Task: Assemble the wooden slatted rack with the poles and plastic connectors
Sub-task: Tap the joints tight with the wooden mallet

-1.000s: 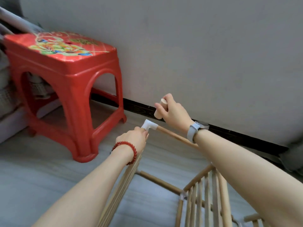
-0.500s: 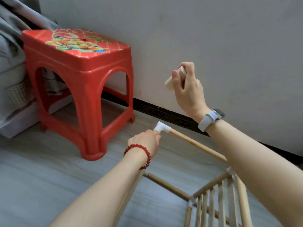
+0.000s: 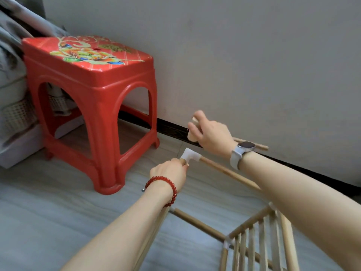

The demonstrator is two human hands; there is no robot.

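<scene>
Nearest me, low right: the pale wooden slatted shelf panel (image 3: 254, 249) of the half-built rack, already joined at its corner by a small white plastic connector (image 3: 227, 244) to a round wooden pole (image 3: 197, 222) running toward my left forearm. Slats look thin and light; I would not lever on them, they could crack at the joints. Further out, my left hand (image 3: 169, 172), red bead bracelet (image 3: 162, 187) at the wrist, is clenched around the top of an upright pole just under a white plastic elbow connector (image 3: 190, 155); the pole itself is mostly hidden by the arm. A second wooden pole (image 3: 228, 174) leaves that elbow toward the right. Above and just beyond the elbow, clear of it, my right hand (image 3: 210, 133) grips a short pale wooden piece (image 3: 192, 132), blurred, a thin stick (image 3: 254, 144) showing past the grey wristwatch (image 3: 242, 151); it may be a mallet, cannot confirm. My reading: seating the elbow onto the pole. The plastic is smooth and fits tight, so hold the stiff pole close under the joint and strike squarely. Beyond: a red plastic stool (image 3: 93, 90) with a flower-printed top on the grey floor (image 3: 39, 212), then the pale wall (image 3: 254, 55) with its dark skirting.
</scene>
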